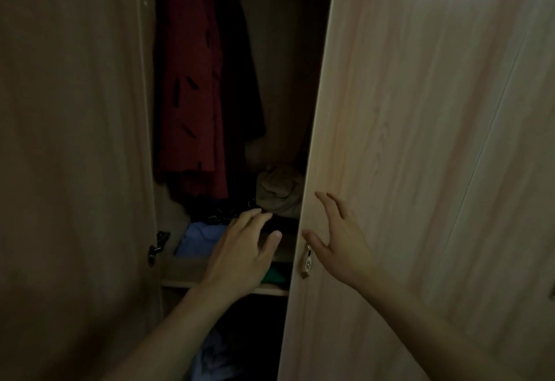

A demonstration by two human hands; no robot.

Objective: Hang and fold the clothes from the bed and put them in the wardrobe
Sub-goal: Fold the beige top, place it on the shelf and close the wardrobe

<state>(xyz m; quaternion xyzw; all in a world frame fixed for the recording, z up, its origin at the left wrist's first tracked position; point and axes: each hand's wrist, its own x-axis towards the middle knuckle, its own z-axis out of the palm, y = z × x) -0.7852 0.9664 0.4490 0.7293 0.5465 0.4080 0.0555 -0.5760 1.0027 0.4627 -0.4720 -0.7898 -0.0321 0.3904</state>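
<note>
The wardrobe stands partly open, its right door [420, 140] swung across most of the opening. My right hand [339, 239] lies flat with spread fingers on that door, just beside its metal handle [307, 260]. My left hand [243, 251] reaches into the gap above the shelf [186, 275], fingers loosely bent over dark clothes [228, 209]; it holds nothing that I can see. A red garment [192, 95] hangs inside at the left. A beige bundle [279, 191], a light blue piece [201, 238] and something green [276, 275] lie on or under the shelf.
The left door [69, 140] stands open at the left, with a dark hinge [157, 247] on its inner edge. A dark garment [240, 80] hangs behind the red one. More bluish cloth [213, 359] lies in the dim compartment below the shelf.
</note>
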